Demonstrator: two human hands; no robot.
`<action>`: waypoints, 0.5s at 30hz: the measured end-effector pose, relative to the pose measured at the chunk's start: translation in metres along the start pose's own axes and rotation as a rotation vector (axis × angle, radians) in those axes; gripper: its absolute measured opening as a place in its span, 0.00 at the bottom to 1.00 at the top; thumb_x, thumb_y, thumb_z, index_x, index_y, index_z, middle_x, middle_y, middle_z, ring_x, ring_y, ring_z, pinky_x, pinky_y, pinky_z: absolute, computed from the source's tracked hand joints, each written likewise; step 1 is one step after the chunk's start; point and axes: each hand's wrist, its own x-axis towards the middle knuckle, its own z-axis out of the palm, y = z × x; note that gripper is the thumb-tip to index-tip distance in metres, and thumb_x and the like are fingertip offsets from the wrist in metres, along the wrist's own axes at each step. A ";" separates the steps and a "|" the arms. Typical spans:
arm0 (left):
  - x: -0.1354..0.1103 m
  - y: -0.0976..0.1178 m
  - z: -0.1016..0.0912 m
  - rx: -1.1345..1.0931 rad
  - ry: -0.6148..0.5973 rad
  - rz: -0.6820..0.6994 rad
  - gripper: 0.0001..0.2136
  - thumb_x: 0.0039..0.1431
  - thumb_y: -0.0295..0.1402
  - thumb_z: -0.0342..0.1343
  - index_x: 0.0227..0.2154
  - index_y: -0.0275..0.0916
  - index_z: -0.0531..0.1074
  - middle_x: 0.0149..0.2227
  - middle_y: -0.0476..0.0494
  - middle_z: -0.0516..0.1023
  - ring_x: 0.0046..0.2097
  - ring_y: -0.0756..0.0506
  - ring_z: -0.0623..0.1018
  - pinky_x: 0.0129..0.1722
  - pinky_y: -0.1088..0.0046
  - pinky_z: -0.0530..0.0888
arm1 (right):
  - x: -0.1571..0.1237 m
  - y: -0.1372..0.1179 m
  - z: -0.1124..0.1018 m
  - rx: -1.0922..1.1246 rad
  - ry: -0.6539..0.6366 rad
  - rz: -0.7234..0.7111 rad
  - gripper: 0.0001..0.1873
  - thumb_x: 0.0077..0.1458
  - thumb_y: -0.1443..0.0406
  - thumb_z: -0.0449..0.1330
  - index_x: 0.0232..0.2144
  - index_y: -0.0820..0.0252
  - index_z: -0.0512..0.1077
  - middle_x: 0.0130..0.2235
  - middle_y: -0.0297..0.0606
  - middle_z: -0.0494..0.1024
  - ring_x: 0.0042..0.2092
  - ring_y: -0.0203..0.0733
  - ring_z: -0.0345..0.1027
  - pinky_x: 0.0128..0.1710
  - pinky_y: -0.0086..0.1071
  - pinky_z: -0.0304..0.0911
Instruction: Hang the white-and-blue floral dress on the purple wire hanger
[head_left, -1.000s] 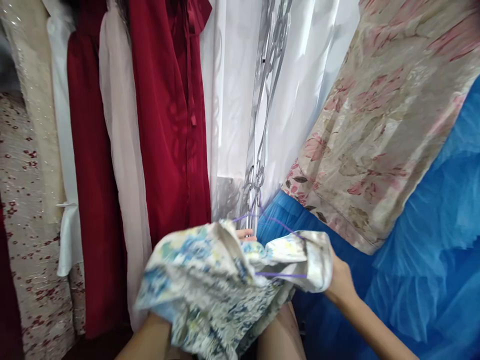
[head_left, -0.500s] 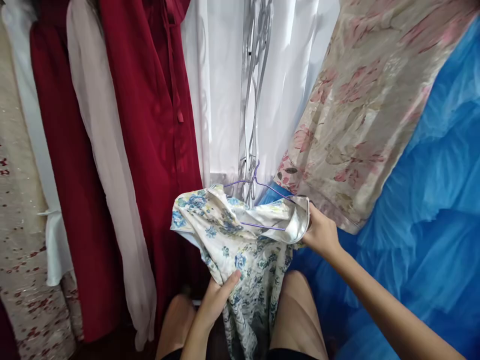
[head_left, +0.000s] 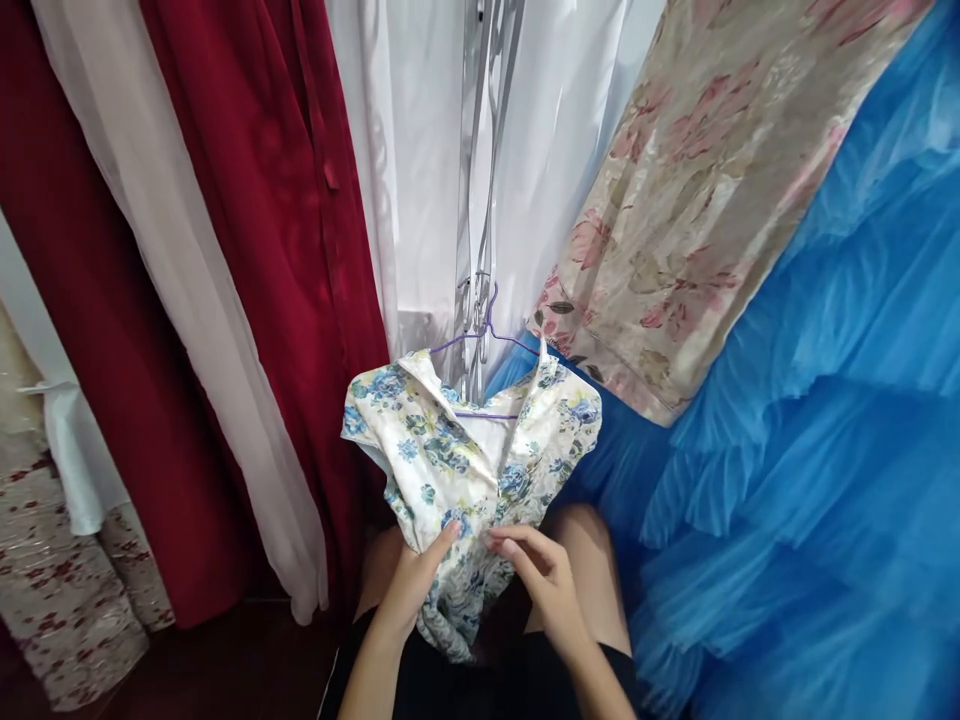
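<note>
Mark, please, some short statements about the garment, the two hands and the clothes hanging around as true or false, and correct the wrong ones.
1. The floral V-neck garment is on a purple hanger. True.
2. The left hand has its thumb on the front of the garment. True.
3. The right hand grips the hanger's hook. False: the right hand is at the garment's front, below the neckline.
4. The pink-flowered fabric hangs to the right of the white fabric. True.
5. The ruffled tulle is red. False: the ruffled tulle is blue.
</note>
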 end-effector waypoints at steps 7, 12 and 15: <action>-0.017 -0.005 0.006 -0.038 -0.038 -0.064 0.36 0.44 0.43 0.72 0.57 0.36 0.73 0.59 0.33 0.75 0.62 0.31 0.71 0.65 0.52 0.65 | 0.024 0.026 0.020 0.298 0.142 0.183 0.22 0.63 0.46 0.56 0.26 0.55 0.65 0.24 0.33 0.68 0.25 0.40 0.60 0.27 0.33 0.57; -0.019 -0.006 0.005 0.065 -0.045 0.030 0.39 0.46 0.44 0.71 0.62 0.37 0.68 0.64 0.34 0.69 0.66 0.33 0.66 0.68 0.54 0.60 | 0.049 -0.005 0.018 0.212 0.154 0.090 0.25 0.63 0.48 0.57 0.21 0.56 0.60 0.20 0.27 0.58 0.24 0.35 0.51 0.26 0.30 0.50; -0.017 -0.008 0.001 0.087 -0.035 0.012 0.38 0.46 0.44 0.71 0.59 0.36 0.71 0.61 0.34 0.72 0.66 0.31 0.67 0.67 0.54 0.61 | 0.043 -0.004 0.015 0.246 0.193 0.108 0.26 0.61 0.47 0.57 0.21 0.57 0.60 0.19 0.26 0.58 0.22 0.33 0.49 0.24 0.29 0.47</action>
